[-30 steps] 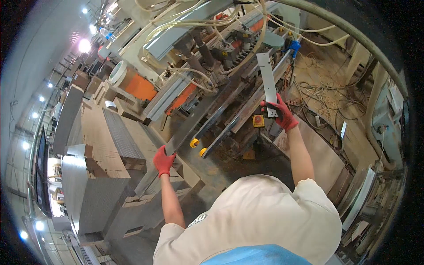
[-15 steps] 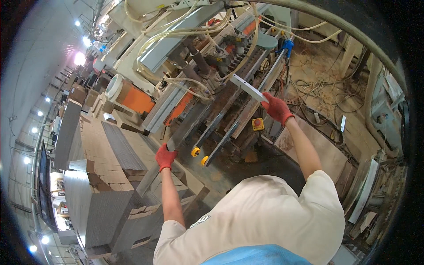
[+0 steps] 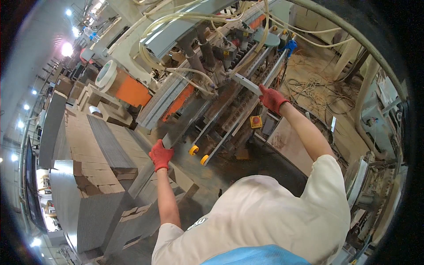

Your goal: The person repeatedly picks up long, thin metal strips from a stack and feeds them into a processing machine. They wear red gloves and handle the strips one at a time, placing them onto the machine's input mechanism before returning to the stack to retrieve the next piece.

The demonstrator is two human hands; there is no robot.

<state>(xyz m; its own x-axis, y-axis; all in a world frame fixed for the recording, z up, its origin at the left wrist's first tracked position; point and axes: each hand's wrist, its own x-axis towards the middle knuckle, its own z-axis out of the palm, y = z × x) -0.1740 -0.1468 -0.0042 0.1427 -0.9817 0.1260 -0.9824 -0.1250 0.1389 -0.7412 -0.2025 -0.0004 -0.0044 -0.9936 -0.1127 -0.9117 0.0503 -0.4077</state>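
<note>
My left hand (image 3: 161,155), in a red glove, is closed on the near end of a flat grey strip (image 3: 180,129) that runs up toward the machine. My right hand (image 3: 273,99), also red-gloved, grips the near end of a pale bar (image 3: 246,83) with small holes in its face. The bar's far end lies over the machine's rails (image 3: 236,115). Both arms are stretched forward and apart. Fingertips under the strip and behind the bar are partly hidden.
Two rail ends carry yellow wheels (image 3: 193,150). A yellow box with a red button (image 3: 256,122) sits by the rails. Tall stacks of grey boards (image 3: 95,207) stand at left. Hoses (image 3: 194,17) hang over the machine; cables (image 3: 322,90) litter the dusty floor at right.
My right hand has shifted up and slightly left along the pale bar, so less of the bar shows. My left hand keeps its hold on the strip. The whole view has turned slightly.
</note>
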